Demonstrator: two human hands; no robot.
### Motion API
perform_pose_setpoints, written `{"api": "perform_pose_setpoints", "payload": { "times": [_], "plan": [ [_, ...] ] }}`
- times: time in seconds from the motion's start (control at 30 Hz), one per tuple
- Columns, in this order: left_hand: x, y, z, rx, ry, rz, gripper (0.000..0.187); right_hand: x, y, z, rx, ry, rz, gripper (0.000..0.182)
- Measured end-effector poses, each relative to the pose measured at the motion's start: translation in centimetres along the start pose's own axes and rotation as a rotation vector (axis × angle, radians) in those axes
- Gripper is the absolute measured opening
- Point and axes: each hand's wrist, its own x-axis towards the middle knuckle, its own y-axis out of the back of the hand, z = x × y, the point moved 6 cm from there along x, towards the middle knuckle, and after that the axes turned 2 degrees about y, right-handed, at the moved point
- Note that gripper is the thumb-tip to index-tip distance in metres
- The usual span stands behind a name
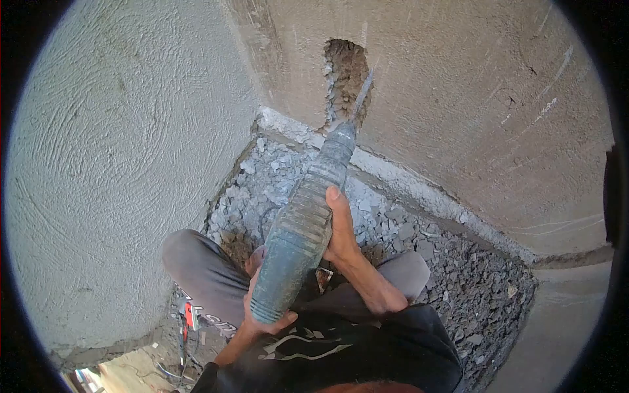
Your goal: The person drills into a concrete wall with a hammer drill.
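Observation:
A dusty green demolition hammer point(295, 242) slants up and away from my lap, held in both hands. Its chisel bit point(362, 95) points at the wall and overlaps the right edge of a rough hole point(344, 75) in the plaster. My right hand point(341, 226) grips the middle of the body from the right, thumb lying on top. Around the rear end, close to my shirt, my left hand point(262, 314) is wrapped, partly hidden by the housing.
Broken rubble point(255, 177) covers the floor along the wall's foot, with darker debris point(481, 288) to the right. A swirled grey plaster wall point(124, 150) rises at left, close to my knee point(190, 255). A red object point(190, 316) and cables lie at lower left.

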Motion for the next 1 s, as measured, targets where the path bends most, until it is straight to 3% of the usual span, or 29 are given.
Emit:
{"api": "perform_pose_setpoints", "payload": {
  "times": [0.17,0.23,0.27,0.37,0.43,0.47,0.57,0.63,0.67,0.73,1.0],
  "plan": [
    [-0.3,0.5,-2.3,0.066,-0.01,0.042,0.094,0.9,0.5,0.5,0.014,0.025,0.046,0.055],
    [-2.9,0.6,-7.8,0.359,0.055,-0.183,0.07,1.4,0.6,0.8,-0.035,0.111,0.078,0.058],
    [-2.9,1.3,-8.1,0.359,0.061,-0.189,0.07,1.6,0.4,0.8,-0.032,0.107,0.086,0.058],
    [-2.5,1.8,-8.5,0.455,0.356,-0.341,0.054,2.0,-0.1,1.0,0.002,0.072,0.12,0.066],
    [0.0,2.4,-5.0,0.343,0.156,-0.18,0.053,2.7,-0.4,0.8,-0.028,0.071,0.046,0.072],
    [0.0,2.2,-5.0,0.342,0.157,-0.188,0.053,2.7,-0.4,0.9,-0.026,0.072,0.054,0.072],
    [-1.0,2.8,-7.5,-0.123,0.324,-0.077,0.057,2.6,-0.7,1.0,-0.05,0.007,0.09,0.079],
    [-2.4,2.9,-10.2,0.002,0.263,-0.185,0.058,2.3,-1.1,0.7,-0.032,0.0,0.084,0.097],
    [-3.0,3.2,-10.8,-0.005,0.264,-0.182,0.058,2.2,-1.0,0.8,-0.039,-0.003,0.084,0.097],
    [-4.0,2.6,-10.7,-0.15,0.413,-0.322,0.079,1.9,-0.9,1.2,-0.052,0.003,0.071,0.1],
    [-4.7,2.6,-10.8,-0.151,0.462,-0.25,0.08,1.3,-1.5,0.6,-0.072,-0.02,0.079,0.103]
  ]
}}
